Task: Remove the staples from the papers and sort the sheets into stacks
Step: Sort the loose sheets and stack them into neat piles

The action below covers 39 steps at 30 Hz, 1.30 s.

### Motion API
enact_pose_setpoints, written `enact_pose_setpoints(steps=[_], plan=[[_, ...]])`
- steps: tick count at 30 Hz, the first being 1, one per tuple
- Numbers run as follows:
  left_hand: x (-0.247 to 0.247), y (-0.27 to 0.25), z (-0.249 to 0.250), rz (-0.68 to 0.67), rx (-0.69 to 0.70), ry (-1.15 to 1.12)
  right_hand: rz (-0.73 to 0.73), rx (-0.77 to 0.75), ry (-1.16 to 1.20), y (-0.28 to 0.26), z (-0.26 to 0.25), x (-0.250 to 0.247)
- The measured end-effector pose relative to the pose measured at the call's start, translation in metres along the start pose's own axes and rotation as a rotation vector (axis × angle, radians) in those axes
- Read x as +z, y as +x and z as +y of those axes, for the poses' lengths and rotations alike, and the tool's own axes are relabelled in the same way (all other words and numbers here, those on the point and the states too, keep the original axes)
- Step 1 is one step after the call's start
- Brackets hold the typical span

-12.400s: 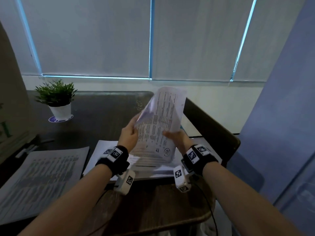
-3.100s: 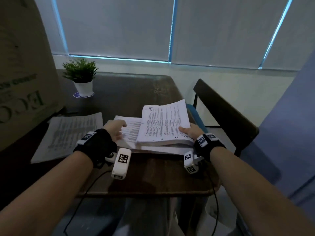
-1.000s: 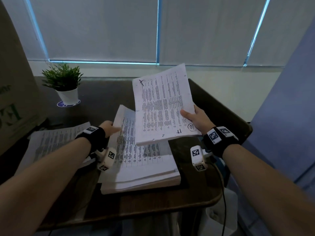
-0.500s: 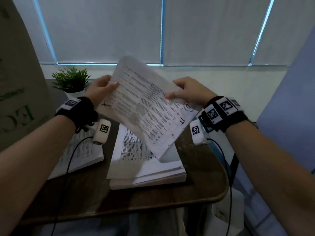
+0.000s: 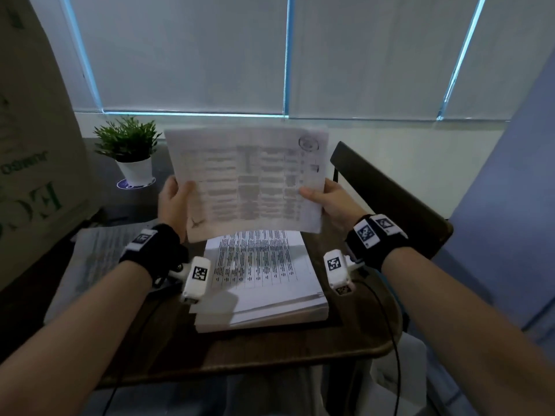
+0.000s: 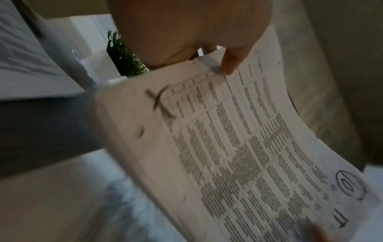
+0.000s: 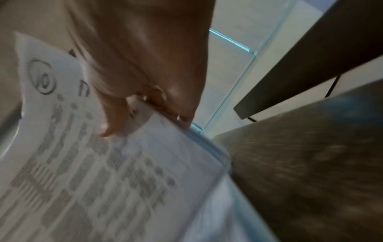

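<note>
A stapled packet of printed sheets [image 5: 249,181] is held up above the desk, its long side running left to right, with a circled number at its top right corner. My left hand [image 5: 175,199] grips its left edge, thumb on the front, near a pen cross [image 6: 160,101]. My right hand [image 5: 327,199] pinches its right edge, thumb on the print [image 7: 111,117]. Below it lies a thick stack of printed papers [image 5: 258,277] on the desk. A thinner pile of sheets [image 5: 102,256] lies to the left. No staple is clearly visible.
A small potted plant [image 5: 129,145] stands at the back left of the dark wooden desk [image 5: 270,349]. A large cardboard box [image 5: 33,139] fills the left side. A dark chair back [image 5: 387,193] stands to the right; closed blinds hang behind.
The packet has turned from a slanted hold to landscape and come lower, nearer the stack. Both hands have dropped and now grip its two short edges.
</note>
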<state>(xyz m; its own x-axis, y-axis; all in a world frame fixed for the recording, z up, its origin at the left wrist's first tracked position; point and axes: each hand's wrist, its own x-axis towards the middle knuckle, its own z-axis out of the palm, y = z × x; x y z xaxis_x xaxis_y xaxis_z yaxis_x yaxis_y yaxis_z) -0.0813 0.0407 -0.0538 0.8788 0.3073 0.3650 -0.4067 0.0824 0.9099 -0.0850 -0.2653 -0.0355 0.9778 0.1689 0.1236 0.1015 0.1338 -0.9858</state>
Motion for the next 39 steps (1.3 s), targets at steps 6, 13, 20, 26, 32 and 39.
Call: enact_pose_setpoints(steps=[6,13,20,26,32,39], plan=[[0.007,-0.021,-0.020,-0.042,-0.121,0.138,-0.090,0.166,0.135,-0.016,0.028,0.001],[0.012,-0.011,0.002,0.032,-0.027,0.121,-0.011,0.053,0.121,-0.015,0.009,0.012],[0.001,0.003,-0.013,-0.051,-0.224,0.221,0.228,0.112,0.005,0.000,0.017,0.005],[0.037,-0.012,0.021,-0.441,-0.432,-0.299,0.280,0.349,0.206,0.005,0.001,0.012],[0.105,-0.037,0.045,-0.346,-0.422,-0.224,0.255,0.361,0.450,0.000,0.018,0.022],[0.079,-0.016,0.045,-0.058,-0.350,-0.143,0.113,0.252,0.263,-0.010,-0.006,-0.013]])
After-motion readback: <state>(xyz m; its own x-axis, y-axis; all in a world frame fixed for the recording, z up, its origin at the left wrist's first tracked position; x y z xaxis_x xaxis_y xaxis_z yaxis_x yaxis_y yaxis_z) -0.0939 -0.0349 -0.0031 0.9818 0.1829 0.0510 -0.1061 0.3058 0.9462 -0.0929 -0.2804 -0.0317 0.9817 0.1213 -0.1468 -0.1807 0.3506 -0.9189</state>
